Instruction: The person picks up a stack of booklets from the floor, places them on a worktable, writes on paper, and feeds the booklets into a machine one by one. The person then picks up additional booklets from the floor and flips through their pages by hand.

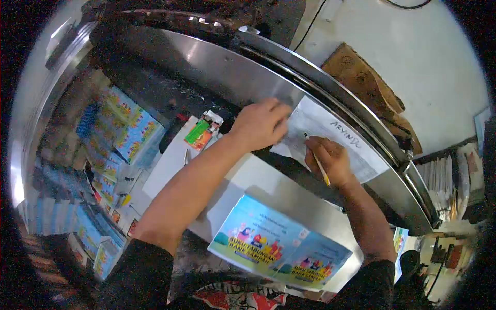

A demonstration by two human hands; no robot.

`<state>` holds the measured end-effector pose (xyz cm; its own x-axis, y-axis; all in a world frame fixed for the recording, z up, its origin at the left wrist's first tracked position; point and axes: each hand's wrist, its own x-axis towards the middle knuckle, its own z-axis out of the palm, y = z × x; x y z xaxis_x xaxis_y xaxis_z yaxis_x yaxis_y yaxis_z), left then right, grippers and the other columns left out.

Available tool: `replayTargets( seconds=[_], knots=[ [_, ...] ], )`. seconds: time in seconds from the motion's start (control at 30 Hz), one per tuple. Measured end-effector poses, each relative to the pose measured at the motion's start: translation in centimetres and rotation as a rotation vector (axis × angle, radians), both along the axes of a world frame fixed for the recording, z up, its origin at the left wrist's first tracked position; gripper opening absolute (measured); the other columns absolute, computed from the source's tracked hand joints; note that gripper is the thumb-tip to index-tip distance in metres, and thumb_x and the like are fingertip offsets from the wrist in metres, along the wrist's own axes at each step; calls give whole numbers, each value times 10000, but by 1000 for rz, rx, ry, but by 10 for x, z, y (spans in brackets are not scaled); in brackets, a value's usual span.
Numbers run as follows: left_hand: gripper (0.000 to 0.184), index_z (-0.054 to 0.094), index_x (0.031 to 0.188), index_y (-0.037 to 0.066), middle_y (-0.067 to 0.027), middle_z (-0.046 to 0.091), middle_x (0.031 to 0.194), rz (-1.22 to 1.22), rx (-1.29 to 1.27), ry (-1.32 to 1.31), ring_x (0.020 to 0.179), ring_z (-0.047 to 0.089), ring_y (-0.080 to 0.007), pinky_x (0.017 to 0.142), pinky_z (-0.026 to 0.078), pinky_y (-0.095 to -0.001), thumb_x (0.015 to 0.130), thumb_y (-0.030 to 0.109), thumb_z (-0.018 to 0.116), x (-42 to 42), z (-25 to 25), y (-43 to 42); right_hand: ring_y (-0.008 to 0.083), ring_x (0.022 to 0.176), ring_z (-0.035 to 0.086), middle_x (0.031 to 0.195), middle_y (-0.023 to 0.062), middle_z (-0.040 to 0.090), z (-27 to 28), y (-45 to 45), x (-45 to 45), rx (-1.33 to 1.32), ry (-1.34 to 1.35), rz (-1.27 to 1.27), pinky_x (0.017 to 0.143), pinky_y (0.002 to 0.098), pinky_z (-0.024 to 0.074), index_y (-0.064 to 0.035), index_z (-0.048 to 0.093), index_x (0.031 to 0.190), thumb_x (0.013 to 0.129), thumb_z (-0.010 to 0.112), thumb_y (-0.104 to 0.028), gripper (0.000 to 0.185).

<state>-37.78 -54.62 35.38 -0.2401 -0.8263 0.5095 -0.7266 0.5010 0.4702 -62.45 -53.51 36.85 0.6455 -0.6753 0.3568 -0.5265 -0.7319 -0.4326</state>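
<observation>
A white sheet of paper (310,116) with hand-lettered writing lies against a long metal surface (248,72). My right hand (330,160) rests over the sheet, its fingers closed around a slim white and yellow pen (324,173). The pen's dark end points up toward the paper. At the sheet's left edge is my left hand (262,123), fingers bent and blurred; whether anything is in them is unclear. Below both hands, printed blue booklet covers (279,240) lie on a white surface (263,178).
A small green and orange box (199,134) sits left of my left forearm. Stacks of printed sheets (134,126) fill the left side. Brown cardboard (361,77) lies beyond the metal rail, and bundled papers (436,181) stand at right.
</observation>
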Motion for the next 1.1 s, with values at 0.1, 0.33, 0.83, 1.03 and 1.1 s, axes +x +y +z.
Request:
replayTargets(
  seconds=[0.1,0.33,0.83,1.03,1.1],
  knots=[
    [352,594,1172,239,-64,526,892,-139,-189,-221,812,605,-278,713,505,-423,829,286,658,-1,-8,-20,298,762,688,939,128,684,-13,-13,2,-336,110,3,641,372,576,-43,604,1009,750,720,-6,286],
    [449,617,1230,357,-26,463,789,-98,-236,-248,695,528,-215,615,417,-363,788,350,698,-10,-28,-33,314,781,679,973,166,677,-45,-22,0,-318,-45,-6,653,376,572,-23,594,1050,777,705,-64,298],
    [571,620,1250,382,-19,453,774,-76,-281,-178,711,505,-212,626,411,-368,699,348,764,-10,-39,-38,279,681,687,873,169,677,-33,-26,10,-393,-45,-43,565,340,544,-10,545,973,736,738,52,312],
    [605,623,1259,377,-33,467,781,-59,-305,-185,730,508,-229,629,435,-384,677,354,786,-11,-43,-38,276,653,681,833,146,674,-33,-26,11,-367,-7,-106,556,350,544,-34,546,960,744,739,30,297],
    [607,623,1259,379,-30,462,778,-58,-314,-191,725,504,-227,625,431,-381,675,354,789,-11,-42,-38,277,633,675,819,143,669,-32,-24,11,-294,34,-122,560,352,542,-38,542,949,744,739,29,292]
  ],
)
